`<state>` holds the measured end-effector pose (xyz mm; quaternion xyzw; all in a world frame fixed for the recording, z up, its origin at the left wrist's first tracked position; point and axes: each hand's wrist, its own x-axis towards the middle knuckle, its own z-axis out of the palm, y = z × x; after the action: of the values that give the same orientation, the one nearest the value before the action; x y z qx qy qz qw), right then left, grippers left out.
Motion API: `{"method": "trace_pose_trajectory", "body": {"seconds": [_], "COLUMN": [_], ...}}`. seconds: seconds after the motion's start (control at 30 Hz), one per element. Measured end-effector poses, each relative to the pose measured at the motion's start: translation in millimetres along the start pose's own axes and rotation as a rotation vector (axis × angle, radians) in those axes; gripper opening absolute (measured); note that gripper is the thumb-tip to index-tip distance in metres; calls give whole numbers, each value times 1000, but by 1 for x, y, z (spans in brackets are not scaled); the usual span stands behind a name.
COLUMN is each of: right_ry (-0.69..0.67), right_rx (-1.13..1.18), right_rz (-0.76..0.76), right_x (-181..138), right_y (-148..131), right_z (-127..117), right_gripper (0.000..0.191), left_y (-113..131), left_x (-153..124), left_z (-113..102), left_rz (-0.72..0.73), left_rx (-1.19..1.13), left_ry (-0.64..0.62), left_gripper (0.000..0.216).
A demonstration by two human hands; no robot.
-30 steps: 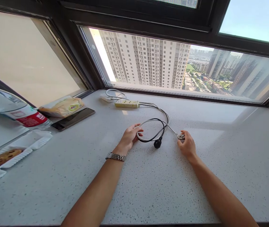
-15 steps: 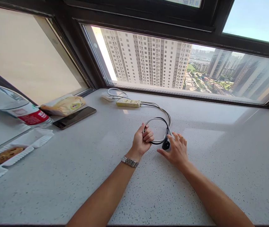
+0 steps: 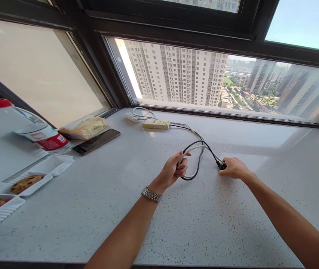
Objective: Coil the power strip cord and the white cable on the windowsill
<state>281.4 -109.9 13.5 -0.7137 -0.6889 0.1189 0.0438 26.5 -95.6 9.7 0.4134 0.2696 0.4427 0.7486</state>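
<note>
Black and white power cords [image 3: 197,144] curve in a loose loop between my two hands. My left hand [image 3: 175,167], closed, grips both cords on the left side of the loop. To the right, my right hand [image 3: 233,167] is closed around a black plug [image 3: 222,166] at the cords' end, low over the counter. The white cord also runs to the right hand; its own end is hidden by the fingers. Behind the hands, a pale yellow power strip [image 3: 156,124] lies near the window, with the cords trailing from its right end.
On the left stand a clear bottle with a red cap [image 3: 49,138], a dark phone [image 3: 96,141], a yellowish soft packet [image 3: 85,128] and a white plastic tray [image 3: 47,181] with cookies. A white cable [image 3: 142,109] lies behind the strip, against the window frame [image 3: 204,114].
My right hand has closed on the black plug and pulled it to the right, stretching the loop wider. My left hand keeps its grip on the cords. The view has shifted slightly left.
</note>
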Motion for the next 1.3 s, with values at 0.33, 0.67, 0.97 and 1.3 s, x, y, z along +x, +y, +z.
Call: {"method": "trace_pose_trajectory", "body": {"seconds": [0.33, 0.67, 0.97, 1.3], "right_ry": [683, 561, 194, 154], "right_rx": [-492, -661, -383, -321], "right_rz": [0, 155, 202, 412], "right_x": [-29, -128, -93, -52], "right_y": [144, 263, 262, 235], "right_z": [-43, -12, -43, -47], "right_gripper": [19, 39, 31, 25], "left_y": [-52, -49, -27, -10], "left_x": [-21, 54, 102, 120], "left_z": [75, 37, 36, -2], "left_rz": [383, 513, 419, 279], "left_rx": [1496, 1844, 1781, 1696], "left_ry": [-682, -654, -641, 9], "left_gripper": [26, 70, 18, 21]}}
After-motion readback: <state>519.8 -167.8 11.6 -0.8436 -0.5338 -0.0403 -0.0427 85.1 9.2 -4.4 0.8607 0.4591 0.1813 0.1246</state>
